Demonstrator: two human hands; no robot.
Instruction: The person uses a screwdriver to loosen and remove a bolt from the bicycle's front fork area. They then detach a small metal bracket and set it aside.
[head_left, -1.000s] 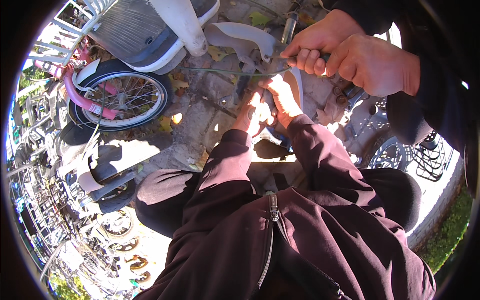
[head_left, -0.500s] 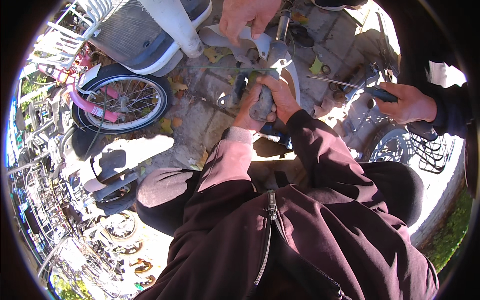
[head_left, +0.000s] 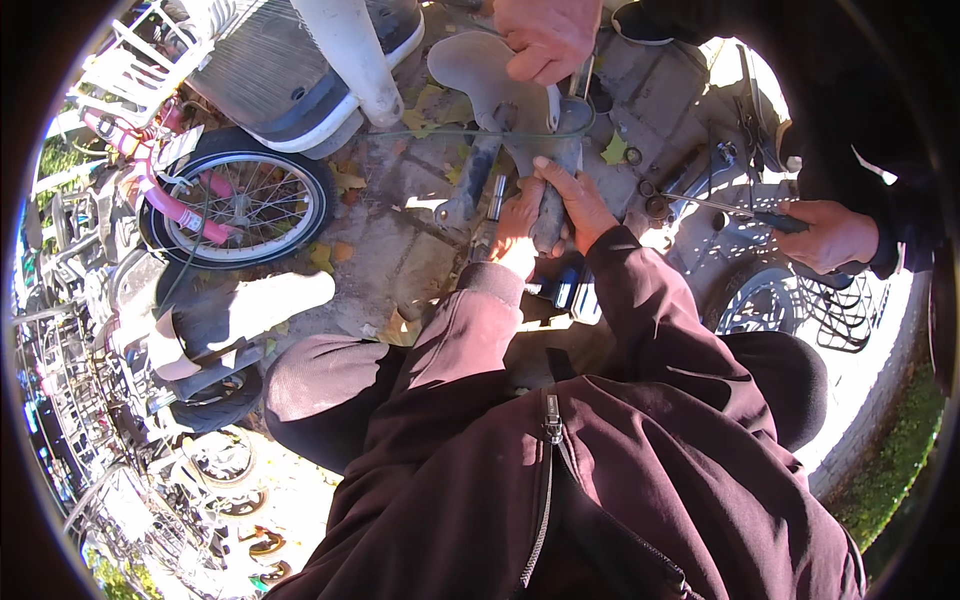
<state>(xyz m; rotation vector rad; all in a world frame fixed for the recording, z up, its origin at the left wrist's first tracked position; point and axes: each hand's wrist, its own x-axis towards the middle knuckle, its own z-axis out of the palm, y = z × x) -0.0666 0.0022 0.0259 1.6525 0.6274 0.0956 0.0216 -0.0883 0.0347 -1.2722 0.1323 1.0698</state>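
Observation:
My left hand (head_left: 516, 225) and my right hand (head_left: 582, 205) are both closed around a worn grey metal part (head_left: 549, 225) in the middle of the view. Just beyond it lie a pale grey curved guard (head_left: 472, 75) and a thin green cable (head_left: 420, 133). A short chrome tube (head_left: 497, 196) stands out left of my left hand. At the top, another person's hand (head_left: 548, 38) reaches down over the guard, and that person's other hand (head_left: 822, 238) holds a screwdriver (head_left: 778, 222) at the right.
A small wheel (head_left: 238, 198) on a pink frame, a grey footboard (head_left: 290, 70) and a white wire basket (head_left: 140, 60) are at the left, with piled cycle parts. Loose tools, rings (head_left: 655, 205) and a black wire rack (head_left: 842, 315) lie right on the paving (head_left: 390, 265).
The other person's hands have separated: one moved left over the guard, the other went down and right with the screwdriver. The guard's shape in view has changed. My hands still grip the part.

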